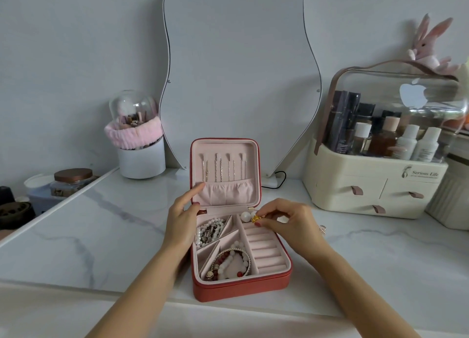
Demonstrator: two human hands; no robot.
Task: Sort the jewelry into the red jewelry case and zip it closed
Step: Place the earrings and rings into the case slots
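At the far-right corner of the red jewelry case point(241, 289), lid up, our right hand point(289, 223) pinches a gold piece point(255, 219) by the pearl earring point(245, 216). Left hand point(184, 210), fingers relaxed, steadies the lid edge. Sorting step; next: seat it w/ care, then zip. Mirror point(238, 71) and organizer point(373, 185) stand clear; small item point(322, 228) on the table to the right.

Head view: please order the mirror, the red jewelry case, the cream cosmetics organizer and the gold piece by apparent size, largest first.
1. Mirror
2. Cream cosmetics organizer
3. Red jewelry case, though it sits nearer the camera, so its place against the organizer is unsure
4. Gold piece
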